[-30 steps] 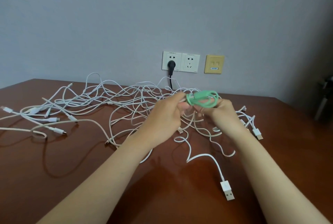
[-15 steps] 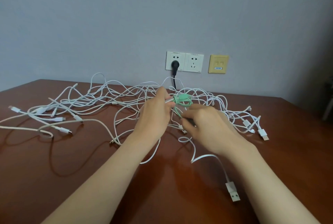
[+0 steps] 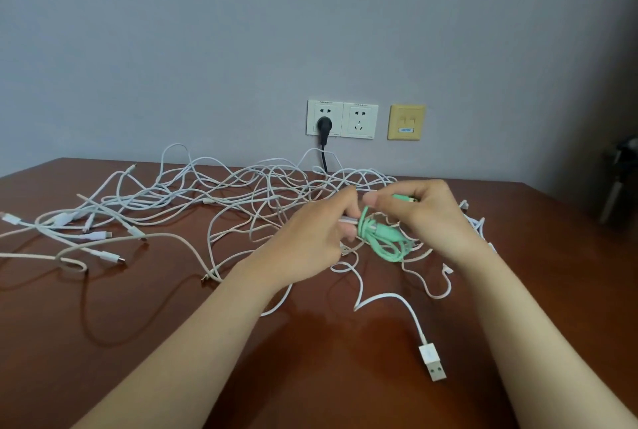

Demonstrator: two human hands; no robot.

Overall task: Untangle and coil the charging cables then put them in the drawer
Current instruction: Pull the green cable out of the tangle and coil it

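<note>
Brown desk [image 3: 145, 342] under a grey wall, with white cables [image 3: 221, 197] sprawled in one tangle. Green cable [image 3: 383, 244] is held just above it, half-coiled. Left hand [image 3: 310, 239] pinches the coil near its top; right hand [image 3: 435, 218] pinches the free green end. Advice: wrap that end snugly round the loops with the left pinch firm, or the coil springs open. Drawer not in sight.

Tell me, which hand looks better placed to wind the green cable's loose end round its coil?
Probably the right hand: it pinches the loose end just above the green coil. The left hand grips the coil's side, so it seems busy steadying it.
</note>
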